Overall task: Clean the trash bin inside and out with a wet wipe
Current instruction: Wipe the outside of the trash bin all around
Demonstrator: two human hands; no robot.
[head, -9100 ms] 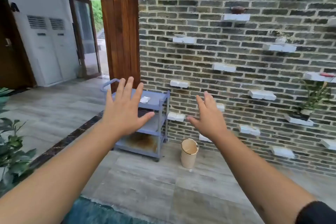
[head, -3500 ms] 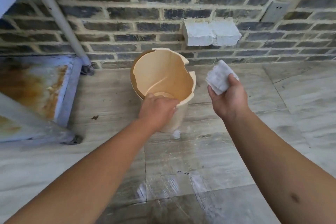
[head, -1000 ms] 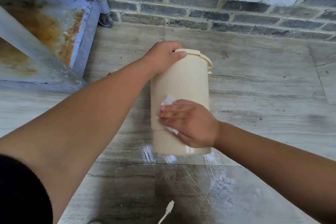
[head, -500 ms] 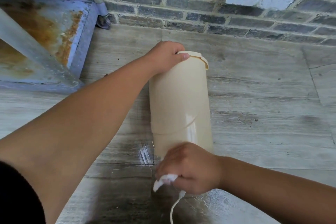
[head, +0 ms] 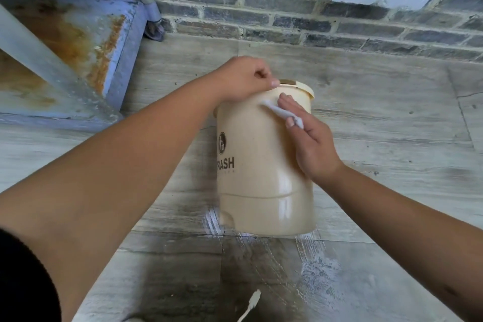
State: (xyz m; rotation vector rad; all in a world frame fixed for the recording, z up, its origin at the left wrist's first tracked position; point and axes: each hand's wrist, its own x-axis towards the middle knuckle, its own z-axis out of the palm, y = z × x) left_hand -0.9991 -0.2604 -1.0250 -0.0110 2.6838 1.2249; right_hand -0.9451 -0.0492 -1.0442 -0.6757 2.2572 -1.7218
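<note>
A beige plastic trash bin (head: 261,165) with dark "TRASH" lettering stands upright on the tiled floor, its outer wall facing me. My left hand (head: 243,78) grips the bin's rim at the near left. My right hand (head: 308,138) presses a white wet wipe (head: 279,112) flat against the bin's upper outer wall, just under the rim. Most of the wipe is hidden beneath my fingers. The bin's inside is out of sight from this angle.
A rusty blue metal cart shelf (head: 78,42) with its leg and caster (head: 154,31) stands at the left. A grey brick wall (head: 287,8) runs close behind the bin. A thin white strip (head: 251,304) lies on the floor near me, by wet smears.
My right hand with the wipe has swept up from the bin's base to just under the rim. The bin has turned, showing the lettering. My left hand keeps its hold on the rim.
</note>
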